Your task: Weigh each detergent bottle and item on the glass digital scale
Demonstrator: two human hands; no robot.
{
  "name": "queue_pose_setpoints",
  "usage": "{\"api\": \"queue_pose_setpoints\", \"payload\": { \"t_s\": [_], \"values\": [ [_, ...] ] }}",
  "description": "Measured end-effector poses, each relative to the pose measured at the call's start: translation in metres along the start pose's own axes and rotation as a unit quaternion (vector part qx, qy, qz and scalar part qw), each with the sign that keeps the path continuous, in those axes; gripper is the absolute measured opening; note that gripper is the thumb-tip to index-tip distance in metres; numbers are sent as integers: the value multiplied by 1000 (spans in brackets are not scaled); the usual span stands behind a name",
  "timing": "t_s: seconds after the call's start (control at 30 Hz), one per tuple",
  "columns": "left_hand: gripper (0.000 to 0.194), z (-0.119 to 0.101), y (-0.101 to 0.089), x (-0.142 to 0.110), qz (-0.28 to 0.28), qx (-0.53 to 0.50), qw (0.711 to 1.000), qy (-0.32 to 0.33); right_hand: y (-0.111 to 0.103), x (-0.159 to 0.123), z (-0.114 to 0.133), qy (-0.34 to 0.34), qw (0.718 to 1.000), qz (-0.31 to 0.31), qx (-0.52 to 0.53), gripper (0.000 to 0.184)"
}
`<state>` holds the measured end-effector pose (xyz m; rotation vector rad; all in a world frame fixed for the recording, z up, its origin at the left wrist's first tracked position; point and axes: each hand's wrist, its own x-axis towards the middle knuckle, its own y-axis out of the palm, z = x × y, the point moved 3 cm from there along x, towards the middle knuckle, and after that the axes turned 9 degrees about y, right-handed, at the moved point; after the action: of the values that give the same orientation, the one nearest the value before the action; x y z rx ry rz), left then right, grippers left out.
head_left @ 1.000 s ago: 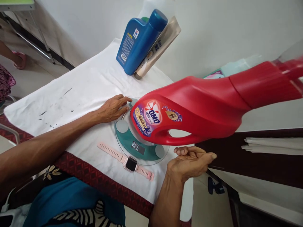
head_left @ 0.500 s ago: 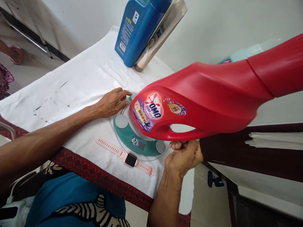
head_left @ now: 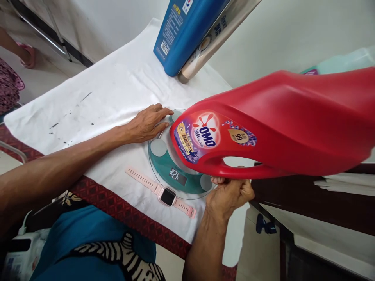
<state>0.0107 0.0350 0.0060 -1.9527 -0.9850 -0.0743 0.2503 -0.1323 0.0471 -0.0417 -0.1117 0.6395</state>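
Observation:
A large red OMO detergent bottle (head_left: 278, 125) stands on a round glass scale (head_left: 159, 166) with a green base and a lit digital display. At the scale's far left edge lies my left hand (head_left: 149, 123), fingers stretched out and open, the fingertips at the rim. My right hand (head_left: 230, 197) is closed, its fingers curled, by the scale's right edge below the bottle's handle. The bottle covers part of that hand, so what it grips, if anything, is hidden. A pink smartwatch (head_left: 168, 196) lies face up in front of the scale.
A blue bottle (head_left: 184, 35) and a beige tube (head_left: 199, 54) stand at the back. A pale green bottle (head_left: 345, 62) shows behind the red one. The table has a white cloth (head_left: 111, 89). On the left are a person's leg and pink slipper (head_left: 27, 54).
The view has shifted slightly, so the table things sit further right and the bottle looks larger. Both hands keep their places at the scale.

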Motion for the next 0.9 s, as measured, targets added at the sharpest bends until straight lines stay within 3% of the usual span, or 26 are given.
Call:
{"api": "queue_pose_setpoints", "payload": {
  "t_s": [0.33, 0.53, 0.9],
  "values": [
    [46, -1, 3, -1, 7, 36, 999, 10, 5, -2, -2, -5, 999, 19, -42, 51],
    [47, -2, 3, -1, 10, 38, 999, 11, 4, -2, -8, -35, 995, 44, -78, 49],
    [44, -3, 2, 0, 17, 33, 999, 4, 0, 0, -11, -54, 990, 19, -127, 39]
  ]
}}
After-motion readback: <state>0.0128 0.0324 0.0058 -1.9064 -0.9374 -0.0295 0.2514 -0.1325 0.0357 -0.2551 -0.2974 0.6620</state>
